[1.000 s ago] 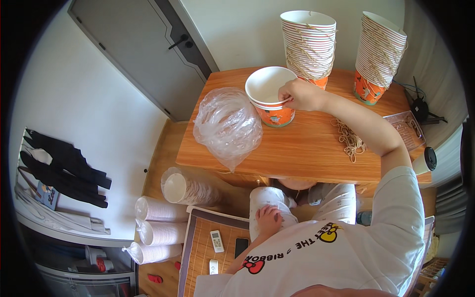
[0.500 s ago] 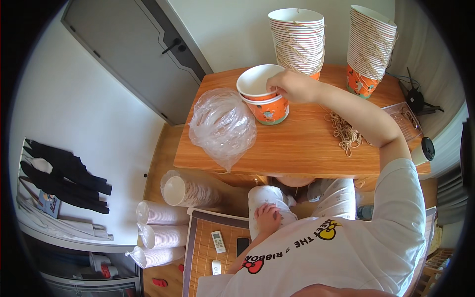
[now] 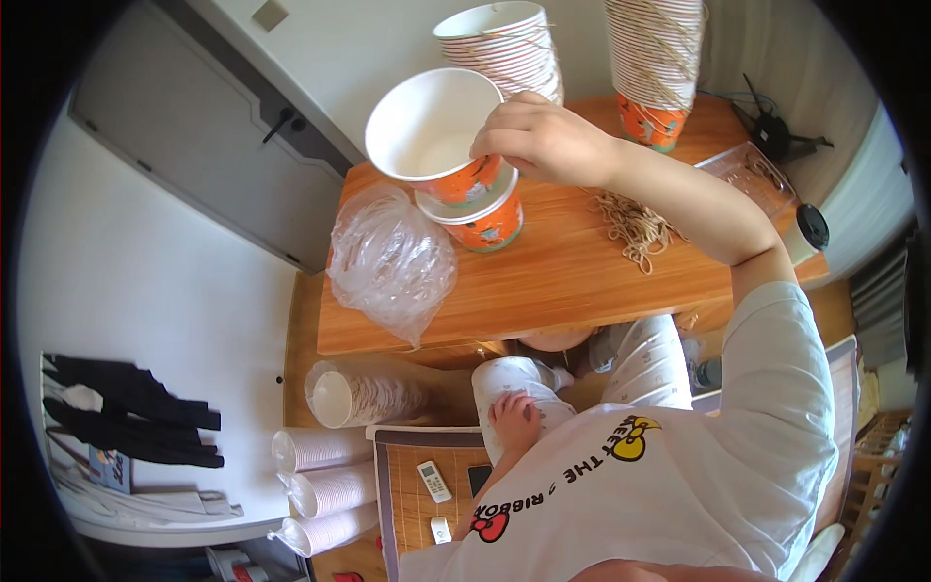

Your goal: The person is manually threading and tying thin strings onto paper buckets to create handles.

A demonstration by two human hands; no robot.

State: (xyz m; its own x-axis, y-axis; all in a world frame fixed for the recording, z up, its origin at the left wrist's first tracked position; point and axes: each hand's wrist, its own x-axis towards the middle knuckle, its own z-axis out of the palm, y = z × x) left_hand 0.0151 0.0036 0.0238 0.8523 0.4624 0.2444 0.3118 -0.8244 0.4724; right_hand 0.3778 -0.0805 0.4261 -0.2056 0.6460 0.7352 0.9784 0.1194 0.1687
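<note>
White-lined card meets the fingers of the right hand (image 3: 543,145), which are closed over the right side of the rim of an orange paper tub (image 3: 467,184); the thumb is hard to make out. That tub is tilted, its wide mouth facing up toward the person, and held over a second orange tub (image 3: 493,229), which stands upright on the wooden table (image 3: 524,303). From this angle its base overlaps the lower mouth, so whether the two are fully apart cannot be told. A firm pinch on the rim and a straight upward pull would probably work best; a sideways tug could drag the lower tub or crease the card. The left hand (image 3: 514,422) lies on the left thigh, fingers a little apart, holding nothing; it could steady the lower tub if that stuck.

Just left of the lower tub sits a crumpled clear plastic bag (image 3: 388,262). To the right, a loose heap of tan string (image 3: 632,228) lies beside the right forearm. Behind stand a left stack (image 3: 509,58) and a right stack (image 3: 655,58) of tubs, both trailing string. Farther right are a clear tray (image 3: 722,167) and a black-lidded cup (image 3: 811,231).
</note>
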